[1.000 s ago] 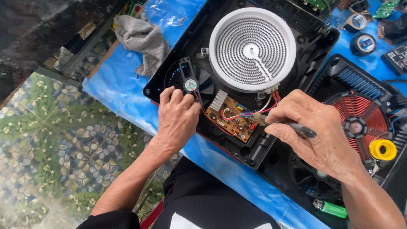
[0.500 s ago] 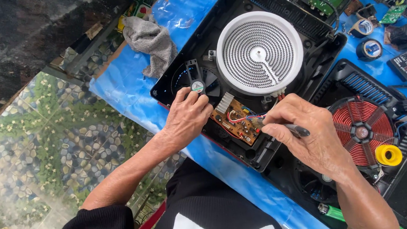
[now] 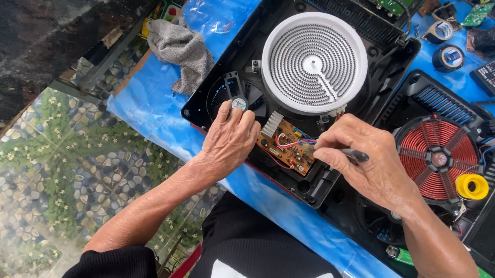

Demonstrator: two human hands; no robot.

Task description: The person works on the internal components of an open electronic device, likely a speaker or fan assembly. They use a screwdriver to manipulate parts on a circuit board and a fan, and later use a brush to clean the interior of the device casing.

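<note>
While left hand (image 3: pixel 229 141) is pressing flat on cooker housing (image 3: pixel 204 106) near worktop's front edge, you're pinching dark tool (image 3: pixel 353 155) in right hand (image 3: pixel 363 161); keep tip steady on circuit board (image 3: pixel 287 149).

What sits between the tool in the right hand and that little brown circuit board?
Nothing visible blocks it. The right hand holds a dark tool right at the edge of the circuit board; only red and blue wires arch over the board there. The tool's tip is hidden by the fingers.
</note>
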